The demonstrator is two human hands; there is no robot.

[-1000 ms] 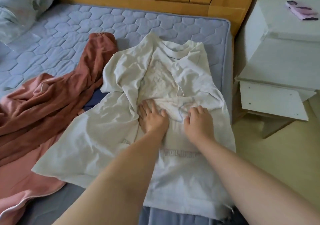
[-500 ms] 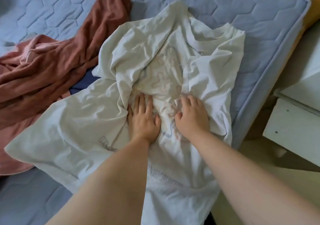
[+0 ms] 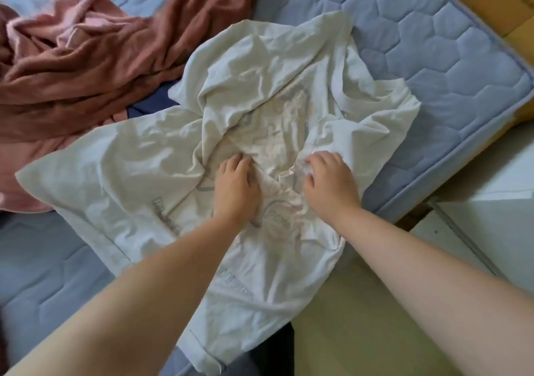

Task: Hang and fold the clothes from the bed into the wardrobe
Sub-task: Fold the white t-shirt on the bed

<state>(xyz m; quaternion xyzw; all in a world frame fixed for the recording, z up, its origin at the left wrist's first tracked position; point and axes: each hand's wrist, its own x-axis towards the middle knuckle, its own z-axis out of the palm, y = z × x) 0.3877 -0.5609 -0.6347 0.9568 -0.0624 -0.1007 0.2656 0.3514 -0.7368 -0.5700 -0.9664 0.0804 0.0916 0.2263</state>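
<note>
Clearly the step in hand is gathering the white cotton T-shirt [image 3: 260,86] off the bed, and I judge it barely begun. The T-shirt lies crumpled, printed side up, on the blue-grey quilted mattress [image 3: 433,66] close to the bed's right edge. Its hem drapes over that edge above the pale floor [image 3: 346,303], and its far part reaches toward the corner by the yellow wooden bed frame [image 3: 491,5].

Both hands sit on the middle of the cloth, side by side and a little apart. The left hand [image 3: 235,186] has its fingers curled down into a ridge of bunched fabric. The right hand [image 3: 331,183] claws a fold the same way, knuckles up. Neither is spread flat; each grips the cloth.

To do this well, the person would better take the garment by the shoulders or collar than by the middle, so it hangs straight when lifted and can be hung or folded without a tangle. A mid-body grip will likely raise it as a wad with sleeves trailing.

The lift should also go up and away from the rust-brown fleece garment [image 3: 101,66] heaped toward the bed's left side. That garment lies just beside the shirt's sleeve, over a strip of dark navy cloth [image 3: 147,109], and could be dragged along. A white bedside cabinet [image 3: 491,208] stands by the bed's right edge.
</note>
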